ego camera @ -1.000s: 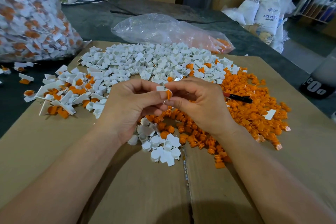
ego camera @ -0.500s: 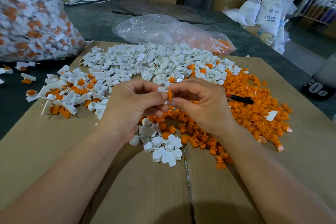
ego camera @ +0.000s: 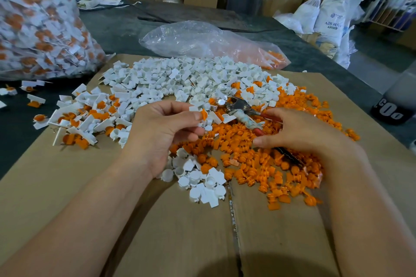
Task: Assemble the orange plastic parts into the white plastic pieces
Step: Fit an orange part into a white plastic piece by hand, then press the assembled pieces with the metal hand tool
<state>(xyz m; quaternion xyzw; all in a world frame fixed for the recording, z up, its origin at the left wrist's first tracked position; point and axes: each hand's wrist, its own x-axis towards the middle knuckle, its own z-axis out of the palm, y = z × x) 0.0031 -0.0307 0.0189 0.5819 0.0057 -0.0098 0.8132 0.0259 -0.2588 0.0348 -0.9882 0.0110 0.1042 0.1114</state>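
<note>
My left hand (ego camera: pixel 162 132) pinches a white piece with an orange part (ego camera: pixel 203 114) set in it, between thumb and fingertips. My right hand (ego camera: pixel 301 132) is apart from it, spread with loose fingers over the orange pile (ego camera: pixel 258 164) and across the red handles of a pair of pliers (ego camera: pixel 240 108); its thumb lies below the handles, and it holds nothing. A broad heap of white pieces (ego camera: pixel 180 81) lies beyond the hands. A small cluster of white pieces (ego camera: pixel 202 182) sits under my left wrist.
Everything lies on a cardboard sheet (ego camera: pixel 67 186) on a dark table. Assembled white-and-orange pieces (ego camera: pixel 90 117) are heaped at the left, below a large full bag of them (ego camera: pixel 38 24). A nearly empty clear bag (ego camera: pixel 202 40) lies behind the white heap.
My right hand let go of the orange part and moved right, down over the pliers. The left hand kept the joined piece and stayed in place.
</note>
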